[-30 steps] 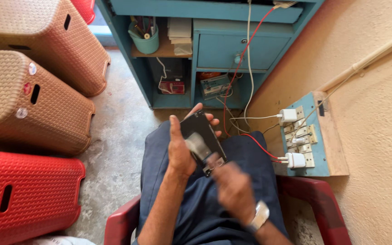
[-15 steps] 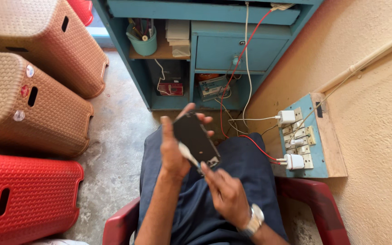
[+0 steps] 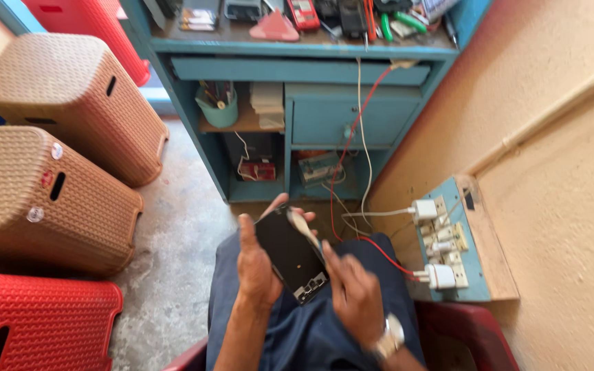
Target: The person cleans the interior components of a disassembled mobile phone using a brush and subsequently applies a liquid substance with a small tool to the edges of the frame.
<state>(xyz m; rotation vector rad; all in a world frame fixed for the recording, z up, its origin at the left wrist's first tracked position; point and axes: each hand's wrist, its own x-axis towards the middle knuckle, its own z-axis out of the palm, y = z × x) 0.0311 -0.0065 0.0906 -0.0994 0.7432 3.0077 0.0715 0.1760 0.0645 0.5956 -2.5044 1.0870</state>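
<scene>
My left hand [image 3: 256, 264] grips a dark, opened-up phone [image 3: 290, 255] by its left edge, above my lap in blue trousers. My right hand [image 3: 353, 292], with a watch on its wrist, holds a pale, slim tool [image 3: 304, 228] whose tip lies across the phone's upper right edge. The phone's lower end shows bare internal parts. The motion blurs the right hand's fingers.
A blue workbench [image 3: 297, 55] with tools on top, a drawer and shelves stands ahead. Brown and red plastic stools [image 3: 56, 199] are stacked on the left. A wall-mounted socket board [image 3: 448, 247] with white plugs and red and white wires is on the right. I sit in a red chair [image 3: 469, 330].
The tool has moved from the phone's lower left up to its upper right edge. My head has tilted up, so the bench top shows now.
</scene>
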